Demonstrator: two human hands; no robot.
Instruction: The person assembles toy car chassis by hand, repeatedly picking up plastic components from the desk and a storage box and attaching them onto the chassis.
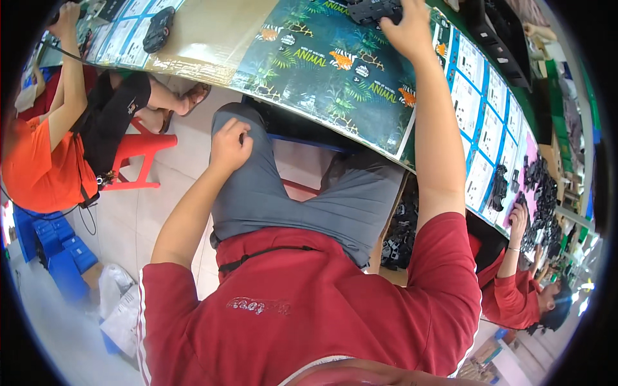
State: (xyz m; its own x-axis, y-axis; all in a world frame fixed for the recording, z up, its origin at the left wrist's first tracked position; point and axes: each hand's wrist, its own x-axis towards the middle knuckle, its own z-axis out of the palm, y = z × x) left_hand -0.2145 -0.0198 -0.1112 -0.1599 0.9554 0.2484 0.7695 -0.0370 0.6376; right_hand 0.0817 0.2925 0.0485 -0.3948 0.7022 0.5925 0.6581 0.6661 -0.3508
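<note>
At the top edge, my right hand (410, 32) reaches over the table and has the right end of a black plastic part (372, 10) between thumb and fingers. The fingertips and the part's far side are cut off by the picture's edge. The part is at the table covering, a dark green sheet (309, 77) printed with leaves and orange animals. My left hand (230, 148) rests on my left thigh, fingers curled in. A small dark spot shows by its thumb; whether it is an object or a shadow I cannot make out.
Another black part (159, 30) lies on the table's left. Printed sheets (479, 109) cover the right side, near a black part (499, 188) and a heap of black parts (546, 193). Co-workers sit at both sides, one on a red stool (138, 154). Blue boxes (61, 248) stand lower left.
</note>
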